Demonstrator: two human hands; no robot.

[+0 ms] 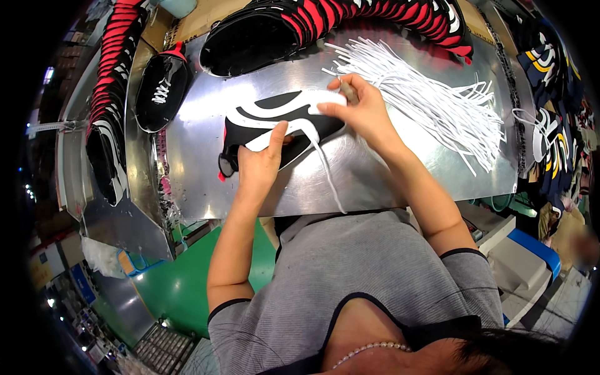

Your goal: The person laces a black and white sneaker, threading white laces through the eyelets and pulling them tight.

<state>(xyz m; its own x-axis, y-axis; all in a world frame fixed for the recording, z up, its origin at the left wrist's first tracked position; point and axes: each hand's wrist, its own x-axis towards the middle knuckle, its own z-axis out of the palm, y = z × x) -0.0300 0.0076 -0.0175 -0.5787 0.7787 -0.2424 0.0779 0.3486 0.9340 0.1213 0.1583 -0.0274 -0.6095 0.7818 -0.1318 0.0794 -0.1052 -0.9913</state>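
Note:
A black and white shoe upper (240, 128) with red at its heel lies tilted just above the metal table. My left hand (259, 162) is closed on its edge by the opening, thumb on the white side band. My right hand (362, 106) is closed at the toe end, its thumb pressed on the white part; the curled fingers hide whatever is between them. Something greyish shows at those fingers, too small to name. From the upper a white shoelace (326, 175) trails down to the table's near edge.
A bundle of white laces (431, 100) lies to the right on the metal table (200, 169). Nested red and black uppers (250, 40) stretch along the back; another stack (106, 81) stands at left. A single laced black upper (161, 90) lies nearby. More uppers (550, 144) hang at far right.

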